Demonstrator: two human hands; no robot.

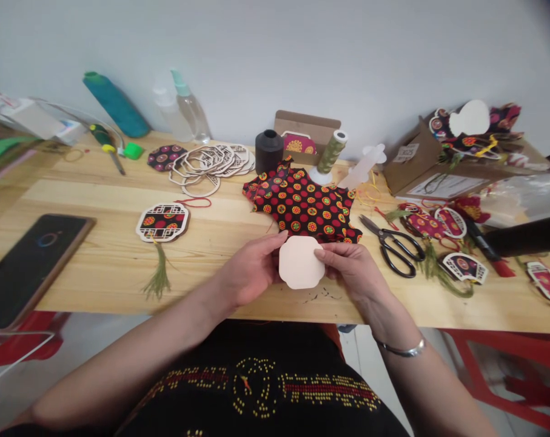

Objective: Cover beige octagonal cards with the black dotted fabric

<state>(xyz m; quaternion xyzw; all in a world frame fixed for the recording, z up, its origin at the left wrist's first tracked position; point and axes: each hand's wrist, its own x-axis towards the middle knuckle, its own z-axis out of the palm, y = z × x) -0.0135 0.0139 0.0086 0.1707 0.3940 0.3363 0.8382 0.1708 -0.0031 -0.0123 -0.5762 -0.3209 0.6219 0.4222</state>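
Observation:
A pale, plain plate with scalloped corners (301, 263) is held above the table's front edge. My left hand (256, 267) grips its left side, fingers partly hidden behind it. On the right side, my right hand (347, 267) pinches it, thumb on its face. Just beyond lies black fabric with red and yellow flower dots (302, 203). Black-handled scissors (395, 246) rest to the right of my right hand. A framed octagonal ornament (162, 222) with a green tassel (159, 276) lies to the left.
A phone (33, 264) lies at the left. Behind are wooden frames (211, 164), a black thread spool (269, 152), a green spool (333, 152), a teal cone (115, 103) and a spray bottle (190, 109). At the right stand a filled cardboard box (438, 173) and several ornaments (463, 267).

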